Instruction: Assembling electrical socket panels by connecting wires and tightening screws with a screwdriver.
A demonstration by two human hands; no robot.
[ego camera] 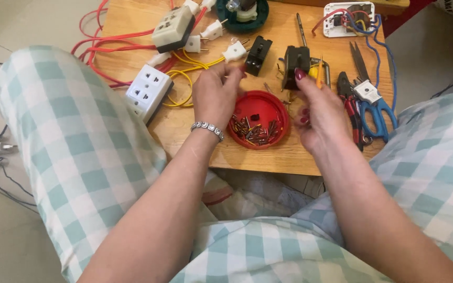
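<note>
Left hand [215, 97] with beaded bracelet hovers over the round red plastic lid of small metal screws and contacts [258, 119] on the wooden bench [132, 21], grip pinched, contents unclear; right hand [318, 118] grips black plastic socket body [295, 65], upright, just beyond the lid.

Both bare forearms reach forward from below and draw close together. The left hand [215, 94], a bracelet at its wrist, is curled with fingertips pinched together. The right hand [318, 112] is half closed, its thumb raised and fingers bent inward.
</note>
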